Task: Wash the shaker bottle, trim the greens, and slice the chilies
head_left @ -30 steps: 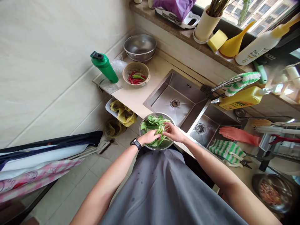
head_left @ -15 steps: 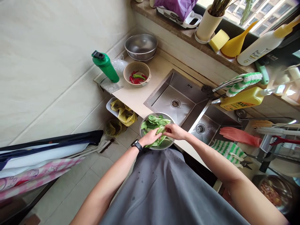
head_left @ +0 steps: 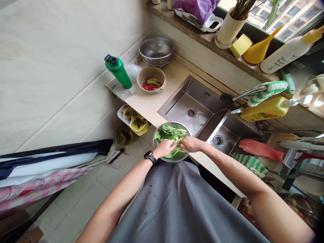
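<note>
Leafy greens (head_left: 168, 130) with pale stems fill a metal mesh strainer (head_left: 187, 157) close to my waist, at the near edge of the counter. My left hand (head_left: 165, 148), with a dark watch at the wrist, is closed round part of the greens over the strainer. From the other side my right hand (head_left: 189, 144) is closed on the stem ends, its knuckles upward. The two hands nearly meet above the greens. What lies inside the fingers is partly hidden.
Beyond the strainer lies a double sink (head_left: 199, 104). A basket of chillies (head_left: 152, 81), a steel bowl (head_left: 157, 50) and a green shaker bottle (head_left: 118, 72) stand on the counter. Below the counter's left edge hangs a yellow-lined bin (head_left: 136, 121). Pink gloves (head_left: 262, 150) lie right.
My right hand has turned from a fingertip pinch to a closed grip on the stems. The left hand has closed more over the greens. The view has shifted slightly.
</note>
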A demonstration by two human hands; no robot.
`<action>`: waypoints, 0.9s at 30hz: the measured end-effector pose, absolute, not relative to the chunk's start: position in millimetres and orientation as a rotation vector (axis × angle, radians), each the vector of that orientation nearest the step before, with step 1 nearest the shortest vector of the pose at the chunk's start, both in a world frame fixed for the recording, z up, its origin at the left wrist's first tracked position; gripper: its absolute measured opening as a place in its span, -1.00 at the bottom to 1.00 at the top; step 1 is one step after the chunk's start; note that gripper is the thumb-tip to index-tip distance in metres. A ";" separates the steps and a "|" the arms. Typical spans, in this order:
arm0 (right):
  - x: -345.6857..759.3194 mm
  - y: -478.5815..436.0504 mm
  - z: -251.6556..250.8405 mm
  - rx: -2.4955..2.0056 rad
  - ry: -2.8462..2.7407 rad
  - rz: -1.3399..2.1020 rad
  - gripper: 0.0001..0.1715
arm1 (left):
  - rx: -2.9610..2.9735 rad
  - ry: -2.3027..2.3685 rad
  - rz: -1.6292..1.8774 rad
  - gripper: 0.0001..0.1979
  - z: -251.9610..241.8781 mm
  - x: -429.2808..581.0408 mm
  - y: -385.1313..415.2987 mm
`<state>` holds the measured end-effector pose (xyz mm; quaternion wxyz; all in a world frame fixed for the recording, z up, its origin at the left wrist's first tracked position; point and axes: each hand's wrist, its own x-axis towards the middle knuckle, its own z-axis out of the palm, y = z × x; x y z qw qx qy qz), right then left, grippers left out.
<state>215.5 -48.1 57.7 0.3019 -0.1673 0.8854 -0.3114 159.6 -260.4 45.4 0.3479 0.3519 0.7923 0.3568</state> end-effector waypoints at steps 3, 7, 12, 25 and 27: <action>216.0 -49.9 56.7 -0.415 2.288 -1.050 -0.73 | 0.896 2.030 0.976 -0.56 47.9 158.5 -262.2; 222.0 -72.6 55.1 0.014 2.119 -1.532 -0.63 | 0.788 1.955 1.217 -0.56 55.1 157.0 -262.5; 230.6 -94.7 56.7 0.560 1.784 -1.962 -0.68 | 0.638 2.045 1.322 -0.53 61.1 156.0 -262.2; 205.0 -52.3 68.7 -0.564 2.361 -0.938 -0.85 | 0.890 2.040 0.935 -0.75 69.0 147.7 -260.6; 205.1 -53.7 68.2 -0.542 2.382 -0.866 -0.86 | 0.894 2.031 0.915 -0.72 66.9 147.1 -261.2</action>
